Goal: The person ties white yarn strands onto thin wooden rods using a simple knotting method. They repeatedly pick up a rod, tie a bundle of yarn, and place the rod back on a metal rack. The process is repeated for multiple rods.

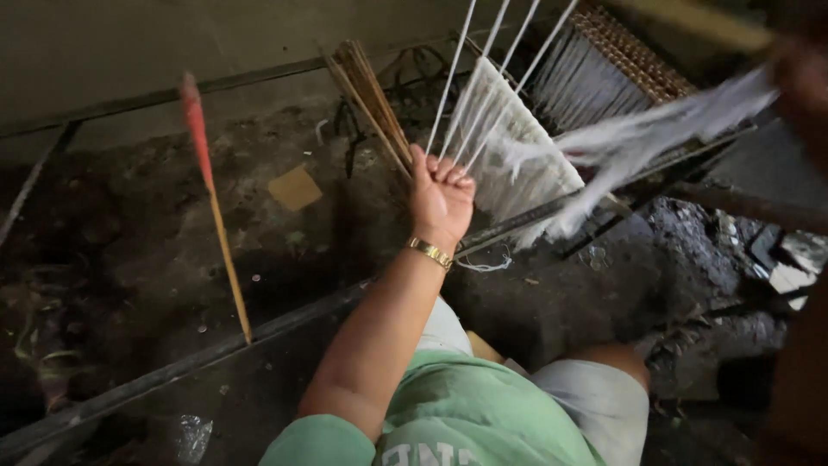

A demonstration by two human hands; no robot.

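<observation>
My left hand, with a gold bracelet at the wrist, reaches forward and is closed around several taut white cords that run up and away. Just behind it lies a strip of white woven cloth on a low loom, with a brown reed comb at its far end. A loose tuft of white fibres streams to the right towards my right hand, which is a dark blur at the frame's edge. Its grip cannot be made out.
A bundle of thin brown sticks leans left of the cords. A long stick with a red tip stands on the dirty floor. A cardboard scrap lies nearby. A dark metal bar crosses in front of my knees.
</observation>
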